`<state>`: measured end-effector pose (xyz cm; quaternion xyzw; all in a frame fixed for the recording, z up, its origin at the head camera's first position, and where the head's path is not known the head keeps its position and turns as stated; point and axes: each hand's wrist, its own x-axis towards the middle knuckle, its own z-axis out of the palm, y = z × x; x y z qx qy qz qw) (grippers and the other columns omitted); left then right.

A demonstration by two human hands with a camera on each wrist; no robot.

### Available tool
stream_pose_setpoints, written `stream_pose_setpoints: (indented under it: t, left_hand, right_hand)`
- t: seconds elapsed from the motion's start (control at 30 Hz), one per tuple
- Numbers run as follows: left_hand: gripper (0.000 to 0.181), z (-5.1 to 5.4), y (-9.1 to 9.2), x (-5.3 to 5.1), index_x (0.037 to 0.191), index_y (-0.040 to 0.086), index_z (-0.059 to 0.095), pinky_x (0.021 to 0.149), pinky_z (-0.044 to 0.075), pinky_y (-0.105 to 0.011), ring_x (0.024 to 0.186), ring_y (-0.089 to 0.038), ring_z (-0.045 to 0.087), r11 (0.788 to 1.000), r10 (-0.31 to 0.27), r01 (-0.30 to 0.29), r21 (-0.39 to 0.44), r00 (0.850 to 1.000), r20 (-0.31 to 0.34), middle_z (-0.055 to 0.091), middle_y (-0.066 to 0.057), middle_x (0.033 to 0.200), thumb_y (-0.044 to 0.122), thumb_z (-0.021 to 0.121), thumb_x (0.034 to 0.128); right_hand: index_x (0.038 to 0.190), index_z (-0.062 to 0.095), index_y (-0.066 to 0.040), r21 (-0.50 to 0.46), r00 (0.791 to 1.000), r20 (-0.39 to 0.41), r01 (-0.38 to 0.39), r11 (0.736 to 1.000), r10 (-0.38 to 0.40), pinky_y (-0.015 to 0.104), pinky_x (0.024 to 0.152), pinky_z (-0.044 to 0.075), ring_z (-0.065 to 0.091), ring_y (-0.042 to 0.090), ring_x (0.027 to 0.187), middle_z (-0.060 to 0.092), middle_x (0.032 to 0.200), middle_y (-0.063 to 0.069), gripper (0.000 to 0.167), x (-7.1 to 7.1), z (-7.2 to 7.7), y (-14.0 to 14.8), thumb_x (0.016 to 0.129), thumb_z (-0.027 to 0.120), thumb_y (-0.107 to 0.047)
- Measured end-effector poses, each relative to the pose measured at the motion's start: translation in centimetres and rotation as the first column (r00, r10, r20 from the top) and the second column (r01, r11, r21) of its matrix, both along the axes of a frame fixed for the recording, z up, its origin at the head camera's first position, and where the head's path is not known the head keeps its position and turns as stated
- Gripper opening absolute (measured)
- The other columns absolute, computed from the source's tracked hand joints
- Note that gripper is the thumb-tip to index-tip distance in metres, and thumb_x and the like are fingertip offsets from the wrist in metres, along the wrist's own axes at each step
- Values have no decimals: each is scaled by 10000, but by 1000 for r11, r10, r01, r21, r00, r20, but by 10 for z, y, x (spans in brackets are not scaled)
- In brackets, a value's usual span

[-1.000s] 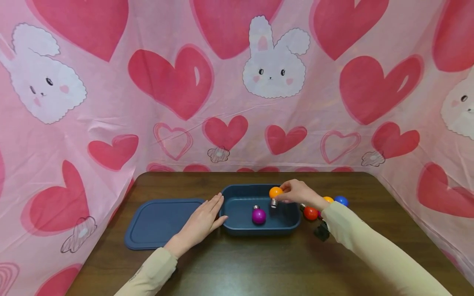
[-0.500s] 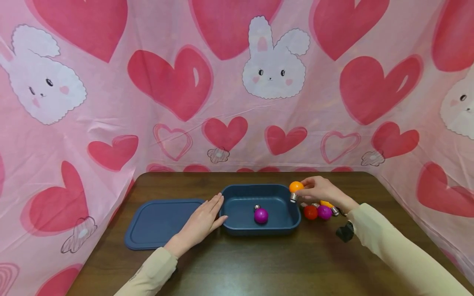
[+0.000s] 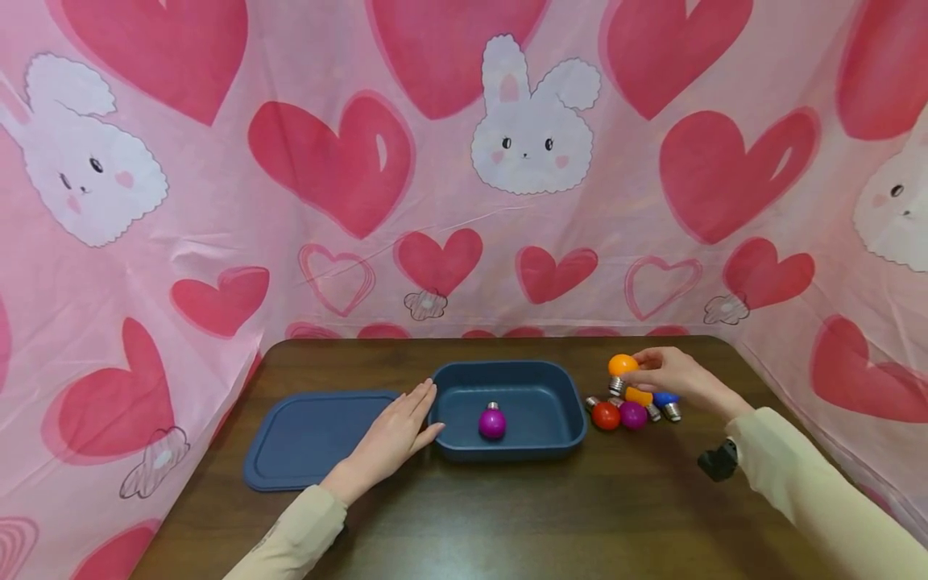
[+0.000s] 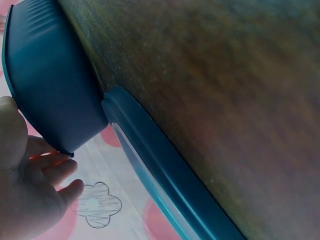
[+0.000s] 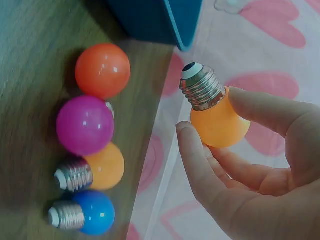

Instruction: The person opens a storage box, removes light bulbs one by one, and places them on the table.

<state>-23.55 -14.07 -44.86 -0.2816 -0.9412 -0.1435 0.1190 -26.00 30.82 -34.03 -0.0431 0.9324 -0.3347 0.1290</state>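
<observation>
Thumb and fingertips of my right hand (image 3: 670,373) pinch an orange light bulb (image 3: 623,366), its metal screw base pointing down in the head view. The bulb is held above the loose bulbs, right of the blue bin (image 3: 464,448). In the right wrist view the orange bulb (image 5: 220,122) shows its threaded base toward the bin. My left hand (image 3: 391,427) rests with straight fingers against the bin's left rim. Inside the bin lies one purple bulb (image 3: 492,421), base toward the back.
Right of the bin lie a red bulb (image 3: 606,416), a second purple bulb (image 3: 633,415), another orange bulb (image 3: 639,396) and a blue bulb (image 3: 665,399), close together. A flat blue lid (image 3: 312,439) lies left of the bin, partly behind my left hand.
My right hand has carried the orange bulb rightward, from over the bin to above the loose bulbs. The purple bulb in the bin has rolled slightly. The left hand stays put.
</observation>
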Motion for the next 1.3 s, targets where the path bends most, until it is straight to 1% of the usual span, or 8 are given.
stream_pose_setpoints:
  t: [0.17, 0.3, 0.47, 0.57, 0.77, 0.93, 1.07, 1.3]
  left_hand:
    - [667, -1, 0, 1, 1471, -11, 440, 1140, 410, -506, 1423, -300, 458, 1000, -3, 3, 2, 1000, -2, 433, -173, 1550, 402, 602, 972]
    - [670, 0, 0, 1, 1473, -11, 438, 1142, 407, -507, 1425, -300, 454, 1000, -4, 4, 3, 1000, 4, 430, -172, 1552, 402, 604, 972]
    - [675, 0, 0, 2, 1481, -4, 428, 1150, 399, -504, 1433, -296, 445, 1000, -2, 2, 5, 1000, 18, 421, -164, 1560, 410, 596, 975]
    - [675, 0, 0, 2, 1481, -1, 428, 1152, 398, -500, 1433, -293, 445, 1000, 0, 0, 4, 1000, 18, 423, -160, 1559, 413, 595, 975]
    - [673, -2, 0, 1, 1472, -6, 441, 1138, 417, -492, 1417, -293, 467, 1000, -4, 4, -9, 1000, -20, 440, -165, 1547, 411, 604, 970]
    - [672, -2, 0, 1, 1464, -13, 450, 1127, 428, -496, 1402, -298, 484, 1000, -11, 11, -7, 999, -43, 452, -174, 1536, 407, 611, 966]
    - [670, -2, 0, 1, 1462, -17, 452, 1125, 430, -500, 1401, -300, 485, 1000, -12, 12, -4, 999, -46, 454, -178, 1534, 403, 614, 965]
    - [671, -2, 0, 2, 1466, -18, 444, 1131, 423, -499, 1407, -293, 478, 1000, -11, 11, -6, 999, -39, 444, -177, 1541, 401, 608, 968]
  right_hand:
    - [1357, 446, 134, 5, 1000, -9, 20, 1000, -20, 472, 953, 566, 698, 315, 1012, 605, 1255, 306, 734, 1, 1, 19, 940, 647, -436]
    - [1334, 477, 117, 3, 999, -11, 42, 999, -42, 463, 946, 567, 716, 280, 999, 667, 1197, 234, 698, 2, 1, 34, 950, 631, -445]
    - [1370, 401, 175, -58, 995, 47, 94, 994, -91, 367, 925, 587, 718, 206, 987, 632, 1239, 284, 738, 1, -2, 53, 970, 616, -407]
    - [1396, 348, 200, -51, 992, 72, 108, 993, -104, 333, 906, 593, 706, 157, 968, 592, 1274, 323, 781, 2, -4, 63, 976, 606, -406]
    - [1401, 309, 213, -18, 987, 107, 121, 992, -119, 399, 948, 578, 685, 209, 1020, 545, 1298, 355, 810, 5, -9, 82, 980, 590, -420]
    - [1387, 342, 207, -87, 981, 145, 145, 986, -132, 310, 881, 601, 700, 146, 959, 674, 1189, 226, 734, 9, -14, 91, 987, 598, -352]
    - [1345, 351, 257, -110, 987, 120, 117, 987, -104, 274, 826, 610, 705, 107, 888, 712, 1109, 178, 653, 11, -17, 96, 991, 604, -229]
    - [1378, 290, 248, -95, 969, 182, 185, 978, -166, 301, 849, 608, 691, 145, 906, 700, 1075, 159, 730, 10, -25, 106, 984, 617, -272]
